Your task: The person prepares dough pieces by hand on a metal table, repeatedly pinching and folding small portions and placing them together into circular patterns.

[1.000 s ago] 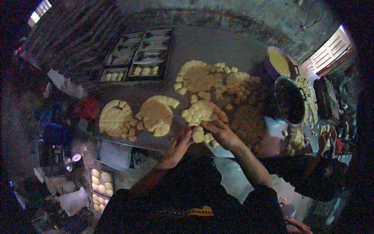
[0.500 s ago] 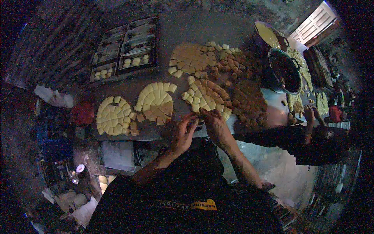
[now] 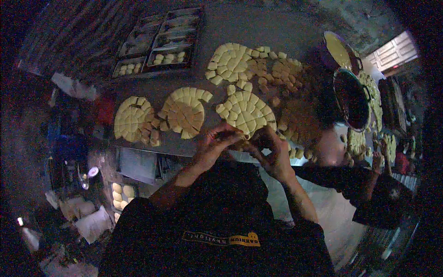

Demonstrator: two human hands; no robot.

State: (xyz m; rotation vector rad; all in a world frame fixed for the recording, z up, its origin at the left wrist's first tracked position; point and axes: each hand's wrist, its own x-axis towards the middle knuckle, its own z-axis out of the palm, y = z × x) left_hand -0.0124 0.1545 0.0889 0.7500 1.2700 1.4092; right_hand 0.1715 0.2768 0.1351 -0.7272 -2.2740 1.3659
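Both hands meet at the table's near edge, in front of a round of pale dough (image 3: 249,108) cut into small pieces. My left hand (image 3: 216,145) has its fingers closed on a small piece of dough, mostly hidden by the fingers. My right hand (image 3: 276,154) comes in from the other side, its thumb and fingers bent around the same piece. To the left lie two more cut rounds, a dough round with a gap (image 3: 184,111) and a dough round at the far left (image 3: 134,117). Behind stands another cut dough round (image 3: 229,62).
A dark tray of compartments (image 3: 159,44) holds several dough balls at the back left. Loose dough pieces (image 3: 286,74) lie at the back right. A dark handled pot (image 3: 353,99) and a basin of yellow contents (image 3: 339,51) stand right. Another person's hands (image 3: 380,154) work beyond.
The view has shifted, so the tabletop things sit differently in it. My right hand's fingers have spread and moved slightly right; both hands remain close together at the dough.
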